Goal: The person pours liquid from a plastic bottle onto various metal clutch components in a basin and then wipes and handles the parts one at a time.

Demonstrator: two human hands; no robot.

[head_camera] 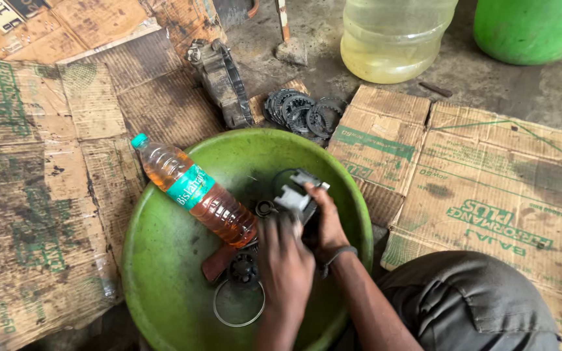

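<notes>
A grey metal engine part (297, 190) is held over a big green basin (164, 260). My right hand (328, 224), with a dark band on its wrist, grips the part from the right. The fingers of my left hand (285, 263) curl against the part's near side; this hand is blurred. A plastic bottle of orange liquid (196, 195) with a teal cap lies tilted in the basin, just left of my hands. Below it lie a small black gear (243, 268), a thin metal ring (239, 305) and a brown piece (214, 262).
Stained cardboard sheets (489, 188) cover the ground around the basin. Beyond it lie a dirty metal casing (219, 78) and a pile of toothed clutch plates (300, 110). A large clear jug of yellowish liquid (391, 36) and a green container (535, 26) stand at the back. My knee (469, 305) is at the lower right.
</notes>
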